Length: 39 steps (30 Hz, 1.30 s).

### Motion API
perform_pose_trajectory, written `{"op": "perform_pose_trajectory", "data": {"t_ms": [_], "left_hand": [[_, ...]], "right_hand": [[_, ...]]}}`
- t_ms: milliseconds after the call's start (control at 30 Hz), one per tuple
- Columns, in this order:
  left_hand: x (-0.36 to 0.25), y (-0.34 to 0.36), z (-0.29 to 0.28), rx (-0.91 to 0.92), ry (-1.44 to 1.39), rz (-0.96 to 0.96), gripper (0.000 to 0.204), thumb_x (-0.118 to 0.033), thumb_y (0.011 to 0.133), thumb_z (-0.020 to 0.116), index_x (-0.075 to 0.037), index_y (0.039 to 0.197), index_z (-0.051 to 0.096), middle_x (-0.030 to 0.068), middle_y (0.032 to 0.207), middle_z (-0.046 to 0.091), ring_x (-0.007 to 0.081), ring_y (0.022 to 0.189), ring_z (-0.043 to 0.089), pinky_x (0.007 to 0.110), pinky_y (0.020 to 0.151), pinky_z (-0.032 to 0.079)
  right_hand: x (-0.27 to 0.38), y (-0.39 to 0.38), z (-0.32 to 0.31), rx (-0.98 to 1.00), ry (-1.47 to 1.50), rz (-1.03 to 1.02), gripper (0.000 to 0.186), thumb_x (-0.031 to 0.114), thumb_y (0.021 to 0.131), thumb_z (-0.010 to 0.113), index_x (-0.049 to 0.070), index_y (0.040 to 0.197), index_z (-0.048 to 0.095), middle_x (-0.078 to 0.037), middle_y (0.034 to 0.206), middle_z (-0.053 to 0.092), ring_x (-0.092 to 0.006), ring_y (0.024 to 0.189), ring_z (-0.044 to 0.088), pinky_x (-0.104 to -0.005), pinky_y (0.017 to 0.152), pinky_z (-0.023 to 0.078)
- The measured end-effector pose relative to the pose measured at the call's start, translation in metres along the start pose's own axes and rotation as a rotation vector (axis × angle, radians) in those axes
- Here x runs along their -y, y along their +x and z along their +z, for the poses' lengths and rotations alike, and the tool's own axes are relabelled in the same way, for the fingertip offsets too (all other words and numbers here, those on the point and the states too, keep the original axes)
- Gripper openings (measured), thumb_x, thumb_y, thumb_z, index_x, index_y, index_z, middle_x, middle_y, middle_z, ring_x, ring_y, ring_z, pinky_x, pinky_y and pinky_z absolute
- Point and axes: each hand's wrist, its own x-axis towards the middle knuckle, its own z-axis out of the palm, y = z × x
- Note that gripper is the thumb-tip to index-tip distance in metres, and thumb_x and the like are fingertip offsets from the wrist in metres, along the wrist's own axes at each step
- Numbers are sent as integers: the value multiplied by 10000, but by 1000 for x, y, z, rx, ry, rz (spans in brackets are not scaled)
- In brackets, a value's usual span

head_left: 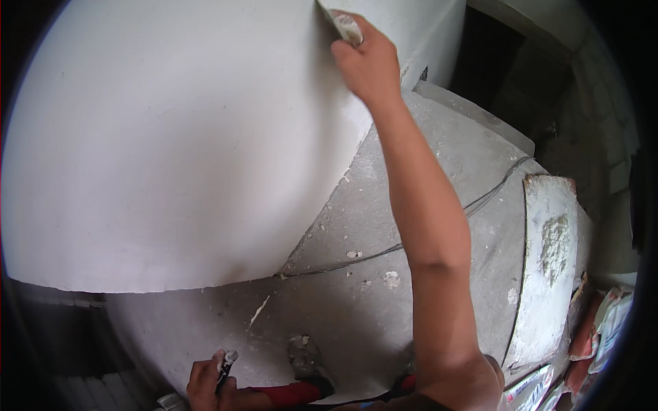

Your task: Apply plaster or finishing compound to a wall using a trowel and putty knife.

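Scraper (340,24) at top centre of frame, right hand (373,65) clenched round its crusted handle (350,31), blade (325,9) against white wall (157,137). From here looks light, stiff, maybe slick if damp; grip by handle, not blade. Left hand (208,385), lower left, grasps dark tool (225,370). Smooth matte wall, flecked grey floor (363,305), lumpy paste (555,250) on pale board (541,318), right

A smeared trowel (347,27) tilts at the white wall (171,144), dark tool (225,370) below.

Right grip (373,65) and left grip (208,385): two in all. Of hand tools, two: one flat-bladed tool (348,29), one dark-handled tool (225,370). One board (538,329), one paste mound (555,248), several bags (608,322), exact number unclear.
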Motion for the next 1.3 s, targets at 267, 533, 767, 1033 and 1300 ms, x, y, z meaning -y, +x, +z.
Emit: {"op": "perform_pose_trajectory", "data": {"t_ms": [267,533,767,1033,1300], "left_hand": [[-11,9,-4,42,3,3,407,-89,965,566,19,1357,538,164,1067,570,291,923,581,358,834,475],[-33,12,-4,12,-7,-4,393,-80,963,561,38,1337,544,185,1059,574,311,940,577,381,859,463],[-31,31,-3,77,-91,-163,393,-91,963,564,26,1338,554,208,1071,578,355,954,573,411,864,462],[-18,53,4,124,15,-71,412,-68,947,573,7,1352,550,191,1074,576,309,946,580,378,837,461],[-29,43,1,157,58,-80,413,-119,970,551,18,1359,540,217,1093,584,371,956,585,429,851,468]], "right_hand": [[22,-195,44,318,42,-242,596,7,682,644,109,1269,634,-124,1258,632,-334,1146,618,-398,944,545],[-120,-148,-14,-146,224,251,460,21,829,544,41,1280,631,-144,1101,700,-186,946,662,-301,839,520],[-159,-84,11,-42,255,338,523,-5,798,532,114,1295,639,-139,1049,703,-194,903,666,-291,828,516],[-116,-221,48,141,63,-49,567,-11,727,625,98,1283,629,-132,1272,651,-309,1165,633,-386,1018,499],[-195,-79,-5,-250,382,905,273,87,780,629,-89,988,608,-177,933,653,-264,779,634,-434,706,517]]}}
